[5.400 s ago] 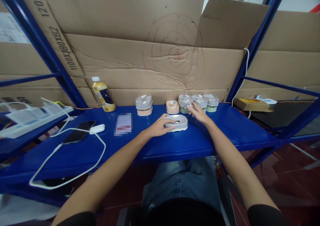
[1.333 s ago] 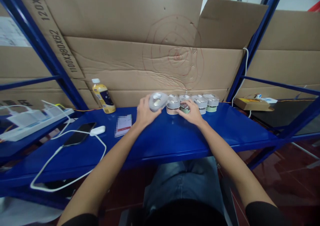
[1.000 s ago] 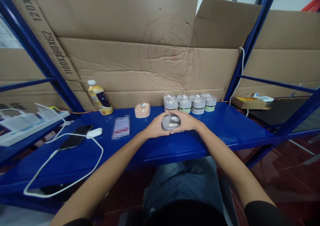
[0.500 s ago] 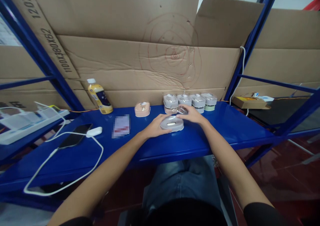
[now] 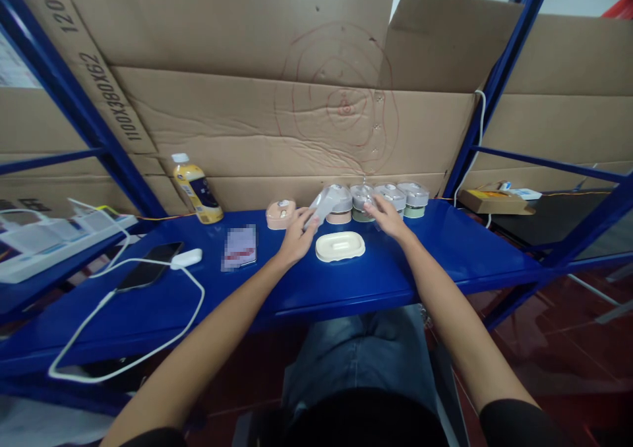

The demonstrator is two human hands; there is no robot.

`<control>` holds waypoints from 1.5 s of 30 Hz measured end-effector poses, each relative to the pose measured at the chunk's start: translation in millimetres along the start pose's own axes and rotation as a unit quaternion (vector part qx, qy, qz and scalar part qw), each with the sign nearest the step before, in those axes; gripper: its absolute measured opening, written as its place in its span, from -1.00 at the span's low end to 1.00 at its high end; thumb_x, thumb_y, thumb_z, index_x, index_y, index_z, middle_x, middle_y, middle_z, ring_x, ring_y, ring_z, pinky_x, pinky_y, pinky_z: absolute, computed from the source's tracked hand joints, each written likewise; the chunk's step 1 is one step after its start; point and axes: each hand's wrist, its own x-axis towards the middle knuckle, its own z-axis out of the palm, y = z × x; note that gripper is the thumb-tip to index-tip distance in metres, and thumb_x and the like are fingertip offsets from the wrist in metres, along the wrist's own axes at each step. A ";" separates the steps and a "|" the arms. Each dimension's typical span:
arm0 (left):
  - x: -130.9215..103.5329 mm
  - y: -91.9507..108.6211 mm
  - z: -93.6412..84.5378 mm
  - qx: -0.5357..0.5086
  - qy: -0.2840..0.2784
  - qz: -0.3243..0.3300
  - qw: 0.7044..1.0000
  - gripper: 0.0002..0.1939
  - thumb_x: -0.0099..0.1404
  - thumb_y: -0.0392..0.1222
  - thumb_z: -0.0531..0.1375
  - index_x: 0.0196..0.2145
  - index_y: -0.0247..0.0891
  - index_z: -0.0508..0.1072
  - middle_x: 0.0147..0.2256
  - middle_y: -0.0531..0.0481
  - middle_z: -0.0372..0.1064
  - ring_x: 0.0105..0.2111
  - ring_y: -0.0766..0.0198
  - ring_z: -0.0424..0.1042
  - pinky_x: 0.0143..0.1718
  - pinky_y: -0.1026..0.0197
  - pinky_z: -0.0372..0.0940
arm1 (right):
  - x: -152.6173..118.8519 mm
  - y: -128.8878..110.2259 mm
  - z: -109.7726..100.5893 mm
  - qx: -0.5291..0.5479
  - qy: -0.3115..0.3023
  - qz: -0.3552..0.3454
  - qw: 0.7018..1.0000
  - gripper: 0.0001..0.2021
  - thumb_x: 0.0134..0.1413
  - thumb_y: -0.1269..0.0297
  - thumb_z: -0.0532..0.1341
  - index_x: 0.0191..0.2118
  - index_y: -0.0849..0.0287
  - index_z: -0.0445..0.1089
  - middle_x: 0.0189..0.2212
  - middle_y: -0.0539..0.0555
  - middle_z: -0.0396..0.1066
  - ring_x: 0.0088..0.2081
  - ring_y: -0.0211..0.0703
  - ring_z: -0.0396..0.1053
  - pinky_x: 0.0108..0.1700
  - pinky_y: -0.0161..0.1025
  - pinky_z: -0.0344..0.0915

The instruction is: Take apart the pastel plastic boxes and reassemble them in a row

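A cream oval tray [image 5: 340,256] with a raised bar in its middle lies on the blue table in front of me. My left hand [image 5: 297,234] grips a translucent grey lid [image 5: 324,204], tilted on edge above and behind the tray. My right hand [image 5: 390,219] is closed on a small clear plastic piece [image 5: 368,200], whose outline blends with the boxes behind it. Several lidded boxes [image 5: 415,200] stand in a row at the back, partly covered by the lid and my fingers. A pink box [image 5: 279,215] sits to their left.
On the left stand a yellow drink bottle [image 5: 198,193], a pixelated flat packet [image 5: 240,248], a black phone [image 5: 151,267] with a white cable [image 5: 200,302], and a power strip [image 5: 64,249]. Cardboard [image 5: 222,124] walls the back; blue posts [image 5: 499,84] frame the sides.
The grey lid has come off the cream tray, lifted up and left by my left hand. My right hand has shifted slightly right with the clear piece.
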 end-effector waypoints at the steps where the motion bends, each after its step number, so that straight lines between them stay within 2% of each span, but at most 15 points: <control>1: 1.5 -1.1 -1.8 0.003 0.022 -0.008 1.000 -0.51 0.52 0.08 -0.02 0.18 -0.24 0.44 0.12 -0.21 0.32 0.19 0.02 0.32 0.29 -0.07 0.25 | -0.1 -1.7 -1.0 0.029 0.007 0.011 0.999 -0.38 0.33 -0.29 0.02 0.23 0.06 0.34 -0.04 0.20 0.54 -0.10 0.10 0.56 -0.02 0.08 0.52; 3: 2.9 -2.0 -4.8 0.009 0.040 -0.014 0.999 -0.51 0.52 0.08 -0.02 0.18 -0.25 0.43 0.12 -0.22 0.31 0.20 0.03 0.31 0.28 -0.06 0.26 | -0.5 -5.7 -2.1 0.093 0.030 0.039 0.994 -0.39 0.30 -0.33 0.04 0.14 0.05 0.39 -0.10 0.17 0.55 -0.16 0.06 0.57 -0.06 0.03 0.53; 5: 2.2 -0.6 -6.6 0.014 0.024 -0.008 1.000 -0.51 0.52 0.08 -0.01 0.19 -0.25 0.43 0.12 -0.23 0.29 0.19 0.03 0.32 0.27 -0.06 0.27 | -0.7 -9.0 -2.1 0.116 0.040 0.043 0.992 -0.39 0.28 -0.36 0.04 0.08 0.05 0.41 -0.14 0.15 0.56 -0.19 0.02 0.57 -0.07 0.01 0.52; 10: -5.8 13.1 -8.6 0.032 -0.109 0.060 0.992 -0.54 0.50 0.04 0.05 0.20 -0.21 0.44 0.17 -0.21 0.24 0.24 -0.01 0.28 0.34 -0.11 0.19 | -0.8 -12.0 -0.6 0.105 0.028 0.045 0.993 -0.40 0.25 -0.32 0.12 0.10 0.07 0.44 -0.12 0.15 0.57 -0.16 0.06 0.56 -0.02 0.06 0.50; 13: -11.3 20.8 -7.0 0.045 -0.188 0.095 0.976 -0.53 0.48 0.07 0.10 0.22 -0.16 0.42 0.21 -0.20 0.22 0.27 -0.04 0.27 0.36 -0.13 0.17 | -2.0 -14.6 0.4 0.087 0.000 0.024 0.996 -0.34 0.11 -0.21 0.33 0.19 0.13 0.42 0.05 0.20 0.54 0.03 0.12 0.52 0.14 0.12 0.43; 15: -13.9 22.5 -3.5 0.045 -0.211 0.102 0.971 -0.46 0.43 0.09 0.18 0.28 -0.14 0.35 0.23 -0.20 0.22 0.27 -0.07 0.28 0.36 -0.15 0.17 | -3.6 -18.8 1.5 0.074 -0.030 0.002 0.997 -0.28 -0.02 -0.12 0.44 0.22 0.14 0.42 0.15 0.21 0.49 0.16 0.14 0.46 0.25 0.15 0.34; 18: -15.5 20.1 4.0 0.027 -0.215 0.094 0.972 -0.20 0.27 0.10 0.35 0.36 -0.10 0.20 0.25 -0.22 0.24 0.28 -0.16 0.28 0.34 -0.21 0.18 | -6.9 -28.2 4.5 0.044 -0.089 -0.027 0.995 -0.21 -0.17 -0.04 0.54 0.22 0.13 0.45 0.17 0.21 0.48 0.19 0.18 0.44 0.30 0.15 0.30; 22: -15.6 13.3 12.9 -0.023 -0.196 0.039 0.979 0.13 0.04 0.08 0.50 0.40 -0.16 0.02 0.25 -0.32 0.27 0.25 -0.25 0.32 0.26 -0.28 0.27 | -10.5 -39.6 11.9 0.012 -0.137 -0.075 0.988 -0.19 -0.20 -0.01 0.56 0.23 0.09 0.45 0.12 0.17 0.52 0.14 0.16 0.48 0.25 0.12 0.35; 25: -16.0 9.7 17.1 -0.056 -0.187 0.004 0.981 0.23 -0.03 0.11 0.53 0.40 -0.17 -0.05 0.21 -0.32 0.32 0.21 -0.24 0.37 0.20 -0.28 0.31 | -11.4 -43.1 19.9 -0.005 -0.154 -0.116 0.981 -0.20 -0.19 -0.03 0.55 0.23 0.04 0.45 0.15 0.14 0.50 0.18 0.15 0.46 0.27 0.11 0.33; 28: -16.8 8.8 19.1 -0.058 -0.189 -0.008 0.980 0.25 -0.06 0.12 0.54 0.39 -0.20 -0.06 0.20 -0.34 0.33 0.22 -0.27 0.38 0.20 -0.30 0.30 | -10.9 -44.0 29.1 -0.032 -0.169 -0.120 0.978 -0.16 -0.24 -0.07 0.56 0.23 0.05 0.46 0.20 0.16 0.47 0.23 0.21 0.41 0.31 0.14 0.28; 31: -17.0 9.9 19.1 -0.041 -0.189 -0.005 0.981 0.24 -0.06 0.15 0.54 0.38 -0.22 -0.02 0.20 -0.34 0.34 0.21 -0.27 0.38 0.20 -0.27 0.30 | -9.8 -44.6 35.5 -0.060 -0.184 -0.119 0.974 -0.14 -0.25 -0.09 0.56 0.23 0.09 0.47 0.18 0.21 0.47 0.21 0.26 0.42 0.28 0.16 0.30; 36: -13.0 12.3 13.2 -0.019 -0.186 0.048 0.981 0.06 -0.01 0.15 0.53 0.33 -0.16 0.18 0.26 -0.25 0.31 0.25 -0.21 0.33 0.27 -0.19 0.24 | -9.4 -42.7 35.0 -0.050 -0.199 -0.125 0.971 -0.15 -0.18 -0.09 0.55 0.26 0.09 0.43 0.19 0.23 0.44 0.20 0.20 0.41 0.28 0.14 0.28; 40: -8.5 17.6 -5.2 0.015 -0.226 0.074 0.971 -0.14 0.12 0.12 0.45 0.29 -0.13 0.30 0.13 -0.20 0.39 0.15 -0.14 0.39 0.22 -0.17 0.28 | -9.9 -36.4 31.1 -0.062 -0.178 -0.092 0.978 -0.07 -0.25 -0.13 0.57 0.29 0.06 0.39 0.20 0.23 0.38 0.23 0.22 0.36 0.29 0.16 0.27; 43: -12.3 25.5 -22.7 0.073 -0.258 0.070 0.961 -0.21 0.14 0.18 0.40 0.27 -0.09 0.35 0.02 -0.14 0.39 0.03 -0.08 0.47 0.13 -0.11 0.35 | -10.3 -32.5 30.9 -0.078 -0.153 -0.071 0.983 0.03 -0.33 -0.13 0.59 0.32 0.09 0.35 0.18 0.26 0.37 0.22 0.26 0.35 0.28 0.18 0.27; 45: -20.0 32.0 -31.8 0.128 -0.243 0.059 0.960 -0.28 0.18 0.20 0.36 0.22 -0.11 0.39 0.01 -0.15 0.37 -0.03 -0.08 0.49 0.05 -0.08 0.40 | -10.6 -32.2 33.0 -0.083 -0.138 -0.082 0.983 0.02 -0.33 -0.13 0.60 0.32 0.06 0.35 0.15 0.25 0.40 0.19 0.25 0.37 0.26 0.17 0.29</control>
